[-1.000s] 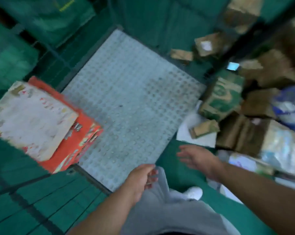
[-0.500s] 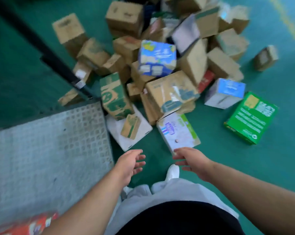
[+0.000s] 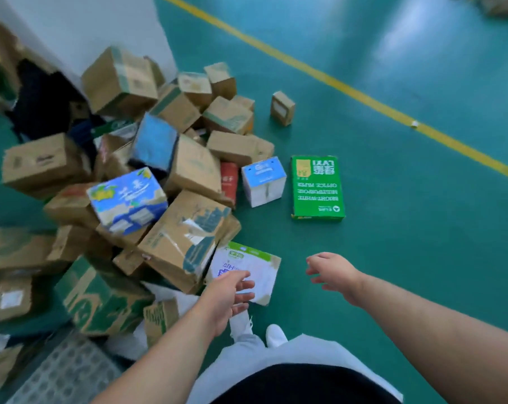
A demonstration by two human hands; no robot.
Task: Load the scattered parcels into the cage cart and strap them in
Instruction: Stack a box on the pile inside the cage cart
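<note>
Parcel pile [image 3: 185, 228] nearer; L hand [image 3: 226, 295] spread over white parcel [image 3: 263, 272]; R hand [image 3: 331, 269] spread too.

Teal floor [image 3: 422, 258], crossed by a yellow line [image 3: 349, 91] from 12 to 3 o'clock. Most cartons [image 3: 121, 80] are plain brown. Just off centre at 3 o'clock is a green box [image 3: 317, 188] with white lettering. At centre sits a white box [image 3: 263, 182] with a blue top, and at its 9 o'clock a red box [image 3: 228, 182]. Further toward 9 o'clock is a blue-and-white box [image 3: 127, 199] printed with yellow fruit. The cart floor [image 3: 66, 377] at 7 o'clock is grey and studded.
</note>
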